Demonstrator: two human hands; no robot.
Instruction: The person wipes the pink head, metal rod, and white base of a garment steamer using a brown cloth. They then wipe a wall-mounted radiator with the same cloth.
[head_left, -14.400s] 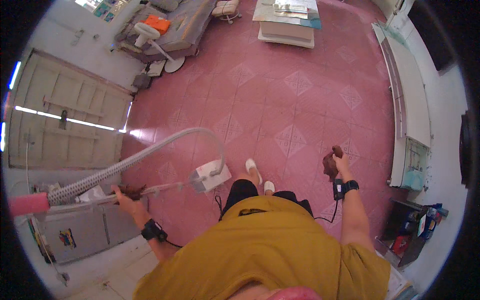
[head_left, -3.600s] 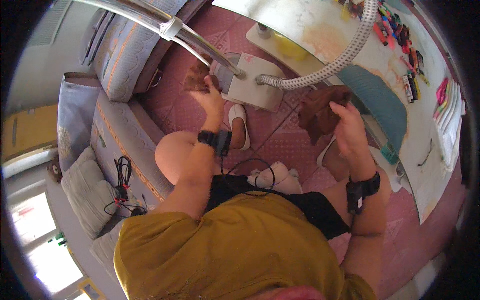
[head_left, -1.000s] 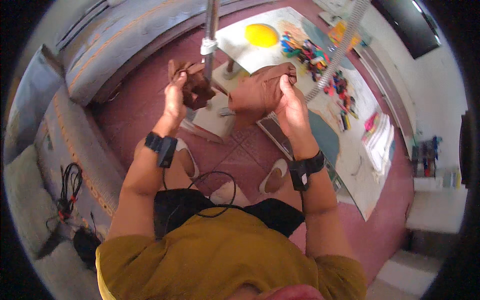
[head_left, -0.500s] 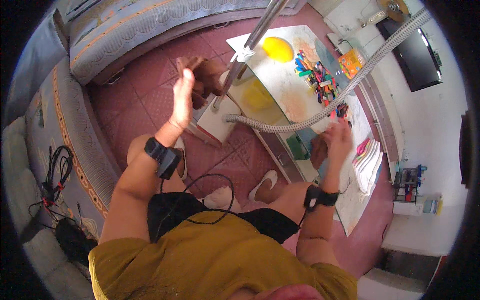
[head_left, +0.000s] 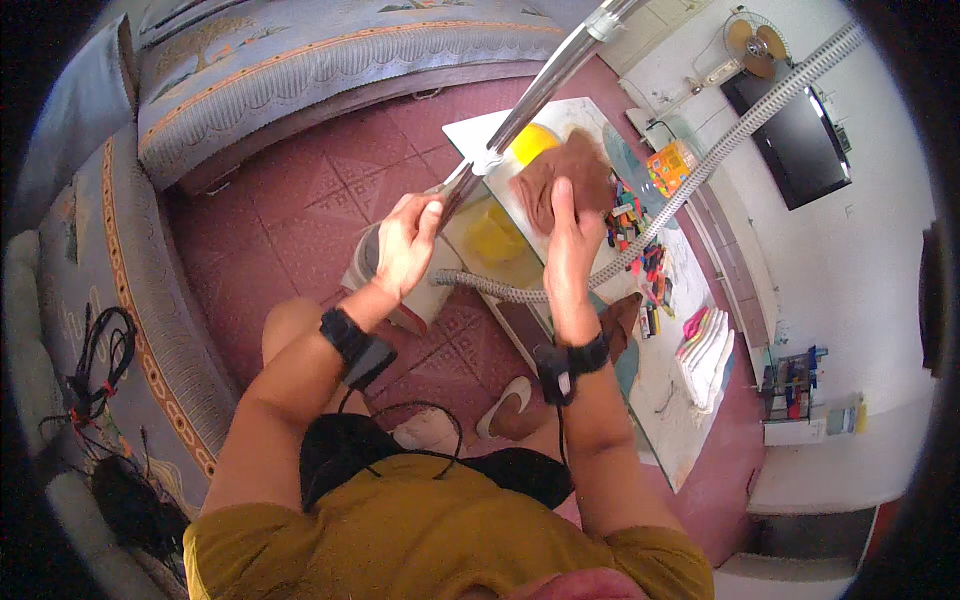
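Observation:
My left hand [head_left: 405, 245] is closed round the lower part of a shiny metal pole [head_left: 530, 105], which slants up to the right. A white base [head_left: 365, 262] stands on the floor below that hand, partly hidden by it. Over the table, my right hand [head_left: 572, 248] grips a crumpled brown cloth [head_left: 565, 180], thumb on top and fingers mostly hidden. A grey ribbed hose [head_left: 690, 185] rises in a curve from near the base and passes by my right hand. Another brown piece of fabric [head_left: 622, 318] lies beside my right wrist at the table's edge.
The white-topped table [head_left: 665, 430] bears several markers [head_left: 655, 270], a yellow round object [head_left: 533, 143], an orange-patterned container [head_left: 670, 165] and folded white cloths [head_left: 705, 360]. A blue-grey sofa [head_left: 330, 85] runs along the far left, with black cables [head_left: 105, 350] on it.
My left hand has let go of brown cloth, moved right and taken hold of the pole. My right hand has moved left and away from me and now holds brown cloth.

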